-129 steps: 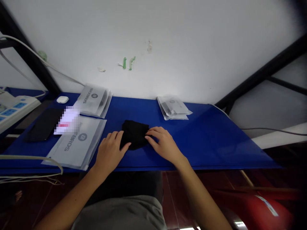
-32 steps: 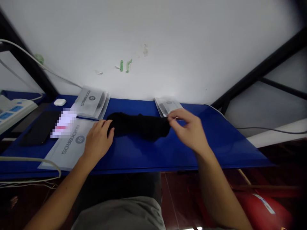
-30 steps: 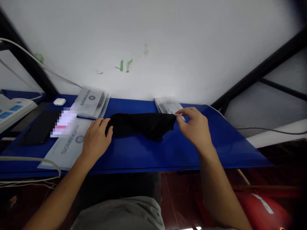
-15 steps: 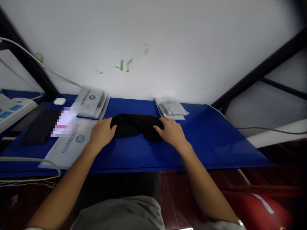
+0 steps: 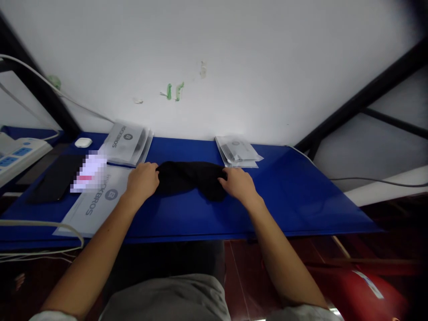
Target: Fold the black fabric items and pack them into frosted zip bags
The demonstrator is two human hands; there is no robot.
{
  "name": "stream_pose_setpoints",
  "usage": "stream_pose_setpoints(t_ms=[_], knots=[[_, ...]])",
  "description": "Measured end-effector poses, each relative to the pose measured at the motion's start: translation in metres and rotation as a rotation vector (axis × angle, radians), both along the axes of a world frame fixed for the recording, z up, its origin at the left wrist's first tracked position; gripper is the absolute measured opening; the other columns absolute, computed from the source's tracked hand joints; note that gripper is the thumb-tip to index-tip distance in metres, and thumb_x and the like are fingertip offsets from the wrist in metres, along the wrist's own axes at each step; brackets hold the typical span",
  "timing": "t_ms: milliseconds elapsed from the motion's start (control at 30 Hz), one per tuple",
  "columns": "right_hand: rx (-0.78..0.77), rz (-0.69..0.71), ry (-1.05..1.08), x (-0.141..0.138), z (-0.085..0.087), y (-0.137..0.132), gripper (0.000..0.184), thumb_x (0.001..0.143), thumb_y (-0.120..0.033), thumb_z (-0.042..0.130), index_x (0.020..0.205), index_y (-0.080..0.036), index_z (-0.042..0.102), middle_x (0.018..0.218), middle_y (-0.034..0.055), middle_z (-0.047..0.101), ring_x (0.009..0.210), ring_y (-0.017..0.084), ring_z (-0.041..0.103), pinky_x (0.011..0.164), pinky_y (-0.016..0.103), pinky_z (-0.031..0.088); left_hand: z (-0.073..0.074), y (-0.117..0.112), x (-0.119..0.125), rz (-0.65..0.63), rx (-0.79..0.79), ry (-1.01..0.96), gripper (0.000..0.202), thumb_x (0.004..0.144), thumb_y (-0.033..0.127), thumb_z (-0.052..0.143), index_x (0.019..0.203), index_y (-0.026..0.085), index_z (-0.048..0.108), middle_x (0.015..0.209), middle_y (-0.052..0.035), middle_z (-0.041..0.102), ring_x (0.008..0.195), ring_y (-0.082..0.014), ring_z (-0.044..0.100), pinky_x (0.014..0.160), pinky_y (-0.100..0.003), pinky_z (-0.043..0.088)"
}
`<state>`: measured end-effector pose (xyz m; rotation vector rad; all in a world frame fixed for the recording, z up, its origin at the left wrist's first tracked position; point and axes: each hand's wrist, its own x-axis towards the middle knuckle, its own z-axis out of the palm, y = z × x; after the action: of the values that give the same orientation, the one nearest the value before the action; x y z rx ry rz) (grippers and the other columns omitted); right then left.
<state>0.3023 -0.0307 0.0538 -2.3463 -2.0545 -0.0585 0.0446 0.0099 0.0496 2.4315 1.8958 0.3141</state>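
Note:
A black piece of cloth stretches sideways just above or on the blue tabletop, bunched and folded along its length; its exact kind does not show. My left hand grips its left end, fingers closed round the edge. At the other end, my right hand pinches the cloth between thumb and fingers. Beside my left forearm lies a flat grey-white printed bag, partly under the arm.
Several printed bags are stacked at the back left, and more packets lie at the back right. A dark phone, a white earbud case and a power strip sit on the left. A white wall stands behind.
The cloth has shifted slightly, its middle twist and lower right part hanging a little differently. My left thumb has curled in behind the cloth's edge. Both hands keep hold of the ends.

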Motion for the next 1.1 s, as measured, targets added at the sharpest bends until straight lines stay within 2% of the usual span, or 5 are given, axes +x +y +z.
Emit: stream_pose_setpoints(t_ms=[167,367,567,867,1100], knots=[[0.092,0.114,-0.023,0.003,0.0,0.011,0.022,0.083,-0.015,0.051,0.085,-0.019,0.072,0.087,0.0105,0.069,0.088,0.026,0.061,0.073,0.038,0.046,0.007,0.004,-0.006,0.041,0.146,-0.121,0.031,0.087,0.018,0.038,0.097,0.022,0.067,0.098,-0.0088,0.068,0.097,-0.0277,0.061,0.079,-0.041,0.052],[0.582,0.175,0.135,0.018,0.05,-0.01,0.023,0.087,-0.021,0.049,0.095,-0.024,0.071,0.12,0.0108,0.062,0.11,0.033,0.053,0.087,0.053,0.043,0.045,-0.02,-0.021,0.073,0.473,-0.355,0.025,0.085,0.019,0.043,0.095,0.024,0.066,0.107,-0.0052,0.065,0.11,-0.0258,0.055,0.096,-0.043,0.046],[0.345,0.374,0.358,0.027,0.064,-0.056,0.019,0.084,-0.039,0.057,0.076,-0.025,0.067,0.119,0.0063,0.065,0.113,0.03,0.058,0.096,0.05,0.043,0.057,-0.052,-0.036,-0.109,0.346,-0.531,0.02,0.085,0.033,0.049,0.072,0.024,0.063,0.099,-0.0012,0.068,0.096,-0.02,0.062,0.084,-0.037,0.052],[-0.019,0.418,0.222,0.0,0.017,-0.045,0.032,0.088,-0.037,0.058,0.114,-0.019,0.063,0.11,0.0095,0.068,0.101,0.026,0.063,0.087,0.042,0.049,-0.004,-0.025,-0.026,-0.339,-0.096,-0.119,0.044,0.089,0.039,0.049,0.126,0.018,0.055,0.132,-0.0113,0.057,0.125,-0.0287,0.049,0.102,-0.045,0.04],[-0.194,0.282,0.034,0.0,0.009,-0.042,0.026,0.08,-0.023,0.069,0.105,-0.018,0.066,0.103,0.0097,0.069,0.098,0.028,0.063,0.078,0.038,0.048,-0.004,-0.035,-0.022,-0.314,-0.122,0.006,0.026,0.091,0.028,0.048,0.11,0.016,0.06,0.104,-0.0094,0.066,0.098,-0.0276,0.062,0.081,-0.04,0.048]])
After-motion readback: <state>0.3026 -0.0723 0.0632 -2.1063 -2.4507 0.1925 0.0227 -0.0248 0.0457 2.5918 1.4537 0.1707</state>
